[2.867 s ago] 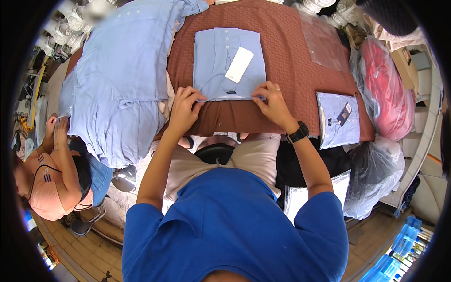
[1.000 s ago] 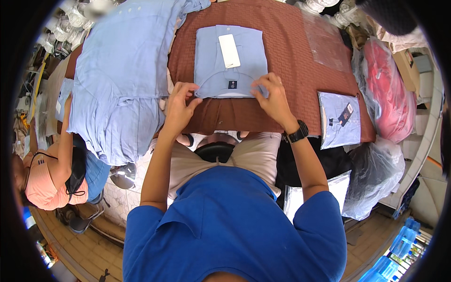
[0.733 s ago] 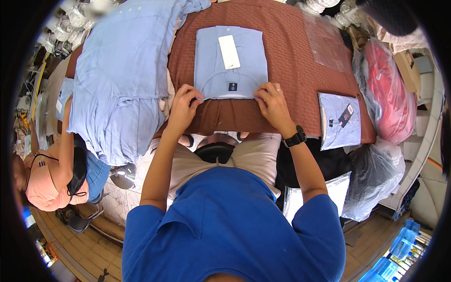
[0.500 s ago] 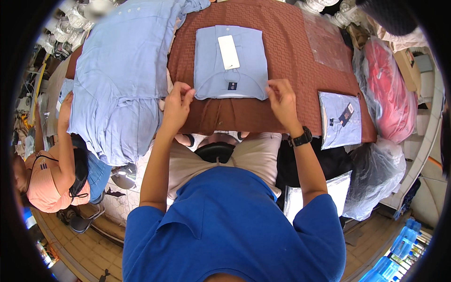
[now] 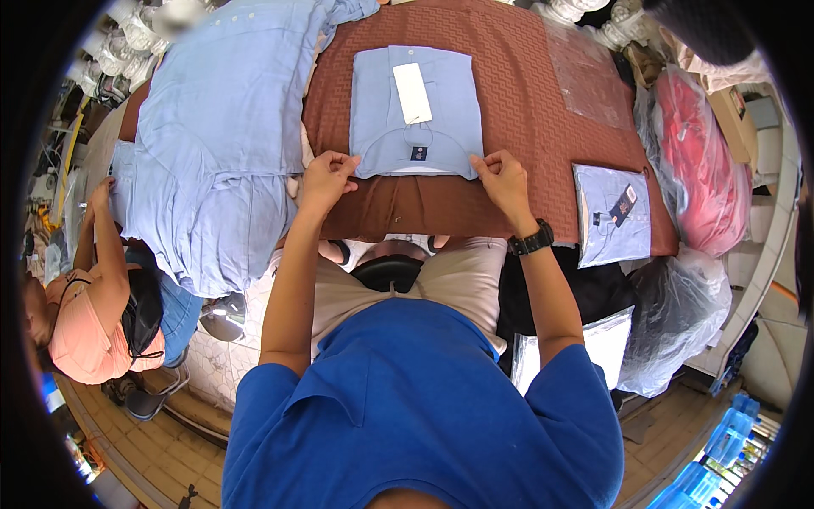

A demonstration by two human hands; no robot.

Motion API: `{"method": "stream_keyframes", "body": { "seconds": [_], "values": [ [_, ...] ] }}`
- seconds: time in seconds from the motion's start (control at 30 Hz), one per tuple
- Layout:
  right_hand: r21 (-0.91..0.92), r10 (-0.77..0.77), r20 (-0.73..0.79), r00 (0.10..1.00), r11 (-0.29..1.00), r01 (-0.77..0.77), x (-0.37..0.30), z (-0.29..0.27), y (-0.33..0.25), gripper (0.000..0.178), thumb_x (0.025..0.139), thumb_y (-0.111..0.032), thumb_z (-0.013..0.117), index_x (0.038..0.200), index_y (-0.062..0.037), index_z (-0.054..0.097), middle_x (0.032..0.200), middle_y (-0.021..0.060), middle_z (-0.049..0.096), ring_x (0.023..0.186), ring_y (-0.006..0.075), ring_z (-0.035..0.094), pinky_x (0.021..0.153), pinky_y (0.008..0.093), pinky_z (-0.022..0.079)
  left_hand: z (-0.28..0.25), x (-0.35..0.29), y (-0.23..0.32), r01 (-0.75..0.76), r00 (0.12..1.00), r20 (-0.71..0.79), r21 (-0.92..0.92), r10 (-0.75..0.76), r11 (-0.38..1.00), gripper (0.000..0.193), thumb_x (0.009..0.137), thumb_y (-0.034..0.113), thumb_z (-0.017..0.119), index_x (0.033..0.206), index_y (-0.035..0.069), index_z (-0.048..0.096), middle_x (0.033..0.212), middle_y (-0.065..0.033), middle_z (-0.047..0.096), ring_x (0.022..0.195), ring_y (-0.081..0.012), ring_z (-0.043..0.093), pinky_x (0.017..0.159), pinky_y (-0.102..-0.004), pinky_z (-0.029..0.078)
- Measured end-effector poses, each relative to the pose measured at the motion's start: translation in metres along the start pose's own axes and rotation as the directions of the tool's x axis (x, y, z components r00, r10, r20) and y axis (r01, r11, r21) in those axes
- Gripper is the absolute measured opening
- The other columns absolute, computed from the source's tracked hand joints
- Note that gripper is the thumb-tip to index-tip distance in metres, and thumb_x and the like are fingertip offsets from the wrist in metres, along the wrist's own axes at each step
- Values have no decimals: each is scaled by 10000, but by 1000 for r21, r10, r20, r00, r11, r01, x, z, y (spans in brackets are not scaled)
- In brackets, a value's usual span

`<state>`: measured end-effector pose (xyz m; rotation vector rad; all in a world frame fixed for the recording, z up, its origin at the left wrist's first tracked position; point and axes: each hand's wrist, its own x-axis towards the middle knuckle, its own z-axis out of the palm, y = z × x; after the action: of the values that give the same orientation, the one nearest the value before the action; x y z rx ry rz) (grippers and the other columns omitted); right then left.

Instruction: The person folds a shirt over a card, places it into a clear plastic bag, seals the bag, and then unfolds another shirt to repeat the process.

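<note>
A folded light-blue shirt (image 5: 415,119) with a white hang tag (image 5: 412,81) lies flat on the brown textured table cover (image 5: 517,93). My left hand (image 5: 326,178) pinches the shirt's near left corner. My right hand (image 5: 502,180), with a black watch on its wrist, holds the near right corner. Both hands rest low on the cover at the shirt's collar end.
A heap of unfolded light-blue shirts (image 5: 203,144) covers the table's left side. A bagged folded shirt (image 5: 612,212) lies at the right edge, an empty clear bag (image 5: 585,72) beyond it. Plastic bags, one with red cloth (image 5: 691,161), stand right. A seated person in orange (image 5: 80,314) is at left.
The shirt was turned over, so its tag and collar face up, and it lies farther up the cover. My hands slid outward from its near edge to the two near corners.
</note>
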<state>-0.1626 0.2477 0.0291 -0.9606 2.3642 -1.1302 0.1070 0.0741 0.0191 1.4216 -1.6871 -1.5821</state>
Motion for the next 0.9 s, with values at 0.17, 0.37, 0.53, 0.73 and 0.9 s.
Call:
{"method": "stream_keyframes", "body": {
  "seconds": [0.17,0.37,0.53,0.73,0.9],
  "values": [
    [37,17,15,1000,999,-17,3,1,5,330,824,-289,773,890,23,687,737,136,698,688,234,686,655,359,533,-1,4,-3,1,1000,20,90,-3,996,374,830,335,779,967,0,684,773,-68,692,611,-132,649,574,-268,492],
    [-12,-11,-11,1000,1000,10,9,-9,2,305,866,-282,725,905,19,697,760,148,705,721,265,691,689,381,532,-2,-3,-4,-267,943,-38,505,331,821,377,868,340,733,1008,-6,680,802,-81,686,604,-119,610,577,-261,480],
    [-25,-108,-129,986,994,106,47,4,-11,303,882,-316,703,922,-16,702,803,159,710,783,306,693,733,406,532,1,58,9,-217,940,-193,295,281,930,359,922,335,651,971,-18,694,832,-142,713,758,-252,669,700,-362,510],
    [-13,36,-149,988,999,-38,61,28,-12,262,864,-290,723,918,-34,703,844,131,719,813,299,690,749,415,533,17,100,23,-79,982,-144,271,121,959,406,897,391,659,896,-9,727,873,-169,726,875,-333,692,778,-431,511],
    [32,42,-82,996,999,-39,56,22,-17,285,862,-293,726,913,-13,712,838,129,721,807,265,692,739,382,535,13,93,35,-158,936,-216,452,279,878,448,853,427,706,914,-16,730,883,-172,727,913,-318,697,812,-415,517]
  ]
}}
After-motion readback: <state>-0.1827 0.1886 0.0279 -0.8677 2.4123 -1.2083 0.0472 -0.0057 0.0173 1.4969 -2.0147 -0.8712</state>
